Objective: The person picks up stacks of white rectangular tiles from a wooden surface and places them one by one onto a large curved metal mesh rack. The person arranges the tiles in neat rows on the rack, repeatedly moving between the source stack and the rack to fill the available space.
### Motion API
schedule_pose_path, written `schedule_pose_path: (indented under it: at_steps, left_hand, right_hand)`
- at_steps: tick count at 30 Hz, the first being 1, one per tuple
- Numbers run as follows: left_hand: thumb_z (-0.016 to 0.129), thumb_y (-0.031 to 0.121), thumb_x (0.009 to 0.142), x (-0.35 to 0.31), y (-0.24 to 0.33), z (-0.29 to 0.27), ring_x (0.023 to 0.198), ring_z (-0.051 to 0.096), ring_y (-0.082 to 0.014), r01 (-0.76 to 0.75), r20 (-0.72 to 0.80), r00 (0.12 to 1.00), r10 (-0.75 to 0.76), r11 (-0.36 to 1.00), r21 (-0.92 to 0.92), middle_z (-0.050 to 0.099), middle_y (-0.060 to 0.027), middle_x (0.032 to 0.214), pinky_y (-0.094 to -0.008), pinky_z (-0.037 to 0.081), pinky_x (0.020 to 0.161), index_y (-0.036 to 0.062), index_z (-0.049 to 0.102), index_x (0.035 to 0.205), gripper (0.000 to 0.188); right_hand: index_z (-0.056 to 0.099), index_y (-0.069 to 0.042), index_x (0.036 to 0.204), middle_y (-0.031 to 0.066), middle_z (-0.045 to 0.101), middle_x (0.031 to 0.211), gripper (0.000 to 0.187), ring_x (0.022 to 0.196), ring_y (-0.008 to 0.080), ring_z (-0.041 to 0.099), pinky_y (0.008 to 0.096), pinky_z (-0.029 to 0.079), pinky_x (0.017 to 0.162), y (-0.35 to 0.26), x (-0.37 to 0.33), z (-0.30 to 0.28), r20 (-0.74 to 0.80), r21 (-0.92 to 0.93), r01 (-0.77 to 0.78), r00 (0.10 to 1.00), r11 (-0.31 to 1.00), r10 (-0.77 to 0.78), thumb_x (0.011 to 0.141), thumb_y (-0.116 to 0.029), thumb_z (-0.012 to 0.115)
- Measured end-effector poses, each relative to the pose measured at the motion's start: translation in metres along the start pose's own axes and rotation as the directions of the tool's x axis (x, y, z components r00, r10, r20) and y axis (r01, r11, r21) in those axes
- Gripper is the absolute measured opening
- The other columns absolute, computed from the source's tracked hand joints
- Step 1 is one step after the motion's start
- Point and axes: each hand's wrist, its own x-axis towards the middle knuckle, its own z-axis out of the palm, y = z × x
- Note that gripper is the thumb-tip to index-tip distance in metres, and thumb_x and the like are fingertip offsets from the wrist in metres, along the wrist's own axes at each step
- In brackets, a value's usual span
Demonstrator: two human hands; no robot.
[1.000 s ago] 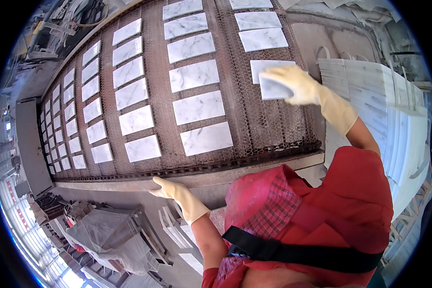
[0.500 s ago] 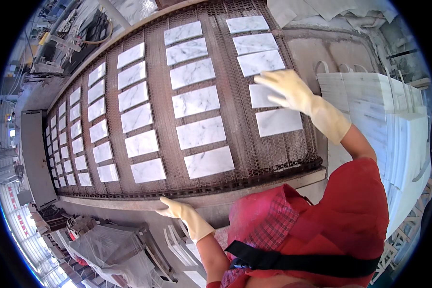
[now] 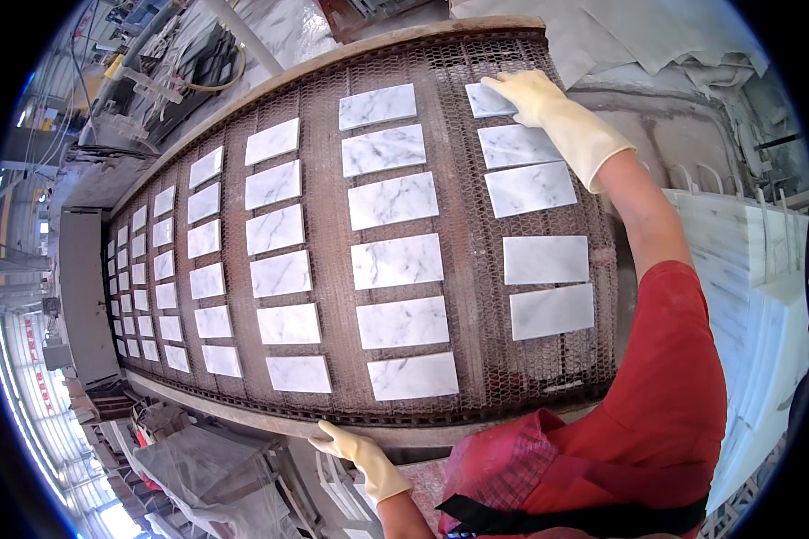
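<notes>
Your right hand [image 3: 537,99], in a cream rubber glove, is at the far end of the right-hand column on the brown mesh belt [image 3: 478,314]. It covers the right end of a white, grey-veined tile [image 3: 489,101], fingers stretched leftward; I cannot tell whether they grip it or only rest there. That tile lies flat, its long axis running left to right in your view, its near edge rising slightly rightward. Just nearer you, the second tile [image 3: 515,145] and third tile [image 3: 530,189] point the same way, almost touching. Past a wider gap, the fourth tile [image 3: 546,260] sits nearly level, and the nearest tile [image 3: 553,312] slants up a little to its right. Your gloved left hand [image 3: 361,456] is by the near rail [image 3: 449,436], fingers loosely spread, with nothing visible in its grasp
</notes>
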Motion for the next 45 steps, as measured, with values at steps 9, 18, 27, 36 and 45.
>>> schedule_pose_path:
  at_steps: [9, 18, 27, 36, 45]
  left_hand:
    - [0.058, 0.047, 0.112, -0.014, 0.011, 0.006, 0.153, 0.047, -0.0404, -0.034, 0.011, 0.999, 0.034, 0.999, 0.020, 0.029, -0.0259, 0.177, -0.0499, 0.039, 0.128, 0.0080, 0.017, 0.177, 0.086]
    - [0.056, 0.047, 0.112, -0.019, 0.013, 0.005, 0.150, 0.050, -0.0406, 0.026, 0.041, 0.999, -0.026, 1.000, -0.010, 0.031, -0.0253, 0.177, -0.0502, 0.043, 0.125, 0.0092, 0.015, 0.177, 0.086]
    - [0.055, 0.046, 0.112, -0.034, 0.021, 0.004, 0.151, 0.048, -0.0401, 0.017, 0.087, 0.996, -0.014, 0.999, -0.035, 0.027, -0.0252, 0.178, -0.0508, 0.042, 0.126, 0.0071, 0.010, 0.177, 0.089]
    - [0.054, 0.047, 0.112, -0.031, 0.015, 0.007, 0.155, 0.043, -0.0396, -0.041, 0.059, 0.997, 0.041, 0.999, 0.002, 0.024, -0.0262, 0.179, -0.0490, 0.037, 0.130, 0.0052, 0.010, 0.177, 0.089]
    - [0.056, 0.051, 0.112, -0.039, 0.014, 0.001, 0.157, 0.040, -0.0404, -0.029, 0.064, 0.998, 0.027, 0.999, 0.029, 0.020, -0.0279, 0.180, -0.0491, 0.035, 0.130, 0.0031, 0.010, 0.177, 0.092]
  right_hand:
    - [0.042, -0.018, 0.168, 0.0177, 0.074, 0.133, 0.125, 0.126, 0.0386, 0.069, 0.0448, 0.056, 0.106, 0.027, 0.040, 0.007, 0.140, 0.099, 0.073, 0.986, 0.992, -0.087, 0.059, -0.014, 0.103]
    - [0.048, -0.018, 0.164, 0.0168, 0.074, 0.133, 0.117, 0.124, 0.0372, 0.070, 0.0453, 0.057, 0.106, 0.040, 0.060, -0.001, 0.043, 0.069, 0.071, 0.996, 0.995, -0.074, 0.060, -0.009, 0.101]
    - [0.050, -0.017, 0.162, 0.0149, 0.070, 0.135, 0.098, 0.123, 0.0366, 0.069, 0.0458, 0.057, 0.107, 0.029, 0.015, 0.006, -0.147, 0.052, 0.152, 0.979, 0.987, -0.143, 0.075, -0.014, 0.095]
    - [0.042, -0.017, 0.165, 0.0142, 0.066, 0.140, 0.093, 0.117, 0.0360, 0.072, 0.0468, 0.060, 0.100, -0.005, -0.079, 0.011, 0.100, 0.071, 0.308, 0.944, 0.949, -0.314, 0.086, -0.025, 0.090]
    - [0.042, -0.016, 0.165, 0.0160, 0.067, 0.134, 0.092, 0.111, 0.0366, 0.074, 0.0464, 0.060, 0.097, -0.013, -0.074, -0.001, 0.143, -0.005, 0.344, 0.930, 0.939, -0.340, 0.086, -0.023, 0.088]
